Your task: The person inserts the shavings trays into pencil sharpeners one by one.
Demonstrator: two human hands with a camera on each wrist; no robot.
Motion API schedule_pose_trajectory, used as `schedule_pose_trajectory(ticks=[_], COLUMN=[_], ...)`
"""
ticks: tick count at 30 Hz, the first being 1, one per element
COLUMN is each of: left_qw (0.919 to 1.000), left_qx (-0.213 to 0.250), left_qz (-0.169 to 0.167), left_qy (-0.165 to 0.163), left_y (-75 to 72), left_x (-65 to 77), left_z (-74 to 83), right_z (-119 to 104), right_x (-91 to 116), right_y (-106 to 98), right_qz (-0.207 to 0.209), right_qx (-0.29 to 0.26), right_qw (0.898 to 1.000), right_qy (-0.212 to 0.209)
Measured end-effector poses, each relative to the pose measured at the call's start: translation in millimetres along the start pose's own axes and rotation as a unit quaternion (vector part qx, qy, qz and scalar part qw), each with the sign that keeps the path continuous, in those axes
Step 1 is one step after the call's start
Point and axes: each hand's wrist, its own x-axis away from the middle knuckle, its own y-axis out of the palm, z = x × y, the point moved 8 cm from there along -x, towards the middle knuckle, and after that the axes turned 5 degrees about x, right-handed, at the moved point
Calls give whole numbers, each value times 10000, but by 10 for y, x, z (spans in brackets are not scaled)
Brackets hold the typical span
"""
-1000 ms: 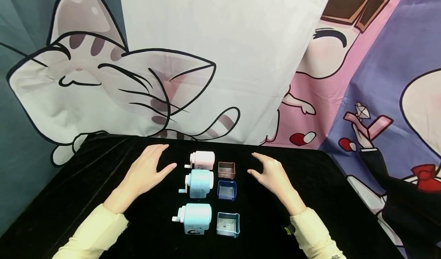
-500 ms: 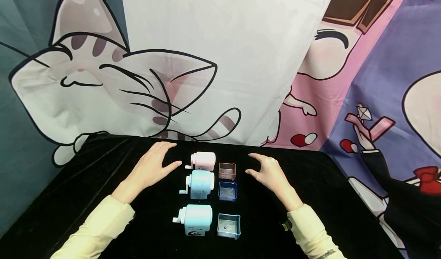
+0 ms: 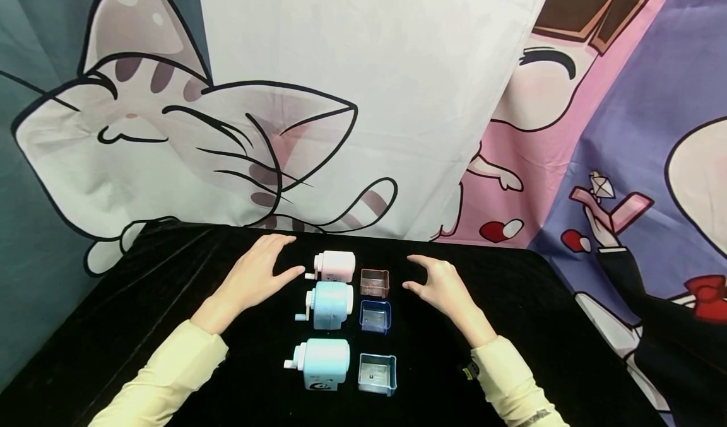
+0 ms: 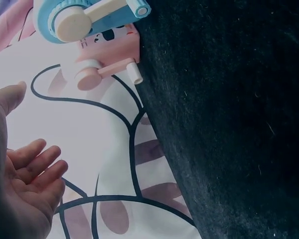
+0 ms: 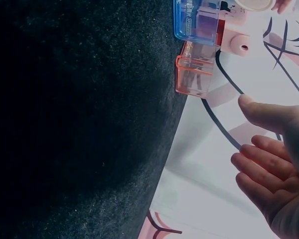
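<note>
Three hand-crank pencil sharpeners stand in a column on the black cloth: a pink one [image 3: 336, 266] at the back, a blue one [image 3: 329, 305] in the middle and a light turquoise one [image 3: 326, 361] in front. To the right of each lies a see-through shavings drawer: brownish-pink [image 3: 375, 283], dark blue [image 3: 375, 316] and pale blue [image 3: 377, 373]. My left hand [image 3: 255, 277] hovers left of the pink sharpener, thumb tip close to its crank, holding nothing. My right hand [image 3: 442, 286] hangs right of the brownish-pink drawer, fingers relaxed and apart from everything.
Black velvety cloth [image 3: 238, 389] covers the table. Behind its far edge hangs a curtain [image 3: 352, 156] printed with a cartoon cat and figures. Something small and dark with a yellow mark [image 3: 470, 370] shows at the right cuff.
My left hand has moved right, closer to the pink sharpener. The right hand has drifted slightly left. The sharpeners and drawers stay in place.
</note>
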Motion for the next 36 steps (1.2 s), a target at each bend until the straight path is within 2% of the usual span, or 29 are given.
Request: schedule_pose_trajectory(ticks=[8,23,36], left_qw=[10000,9990,9982], left_qx=[7,176,124], left_qz=[-68,-398,-576], left_qy=[13,-91,-139], left_y=[92,283,401], left_x=[-34,-81,-139], left_z=[-8,-5,-12], right_z=[-17,-63,-86], right_x=[-13,-25,-53], right_y=[52,166,237], right_qz=[-78,-279,-359], right_qx=[-12,-49,-26], right_qw=[10000,9996,9993], right_qy=[-20,-44,-20])
